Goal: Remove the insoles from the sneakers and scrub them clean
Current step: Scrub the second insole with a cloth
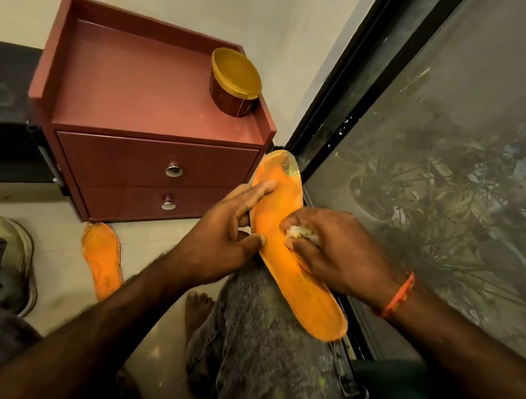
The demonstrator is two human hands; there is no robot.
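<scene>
An orange insole (294, 279) lies lengthwise across my right knee, its worn toe end pointing away toward the window frame. My left hand (224, 240) grips its left edge, thumb on top and fingers curled round the rim. My right hand (335, 250) pinches a small white wad of cloth or tissue (299, 231) and presses it onto the insole's middle. A second orange insole (104, 260) lies flat on the floor to the left. A sneaker (10, 260) stands at the left edge, partly cut off.
A maroon two-drawer cabinet (154, 170) stands ahead on the floor, with a round yellow-lidded tub (235, 80) on its top. A dark-framed window (422, 176) runs along the right. My bare foot (198, 305) rests on the pale floor below the knee.
</scene>
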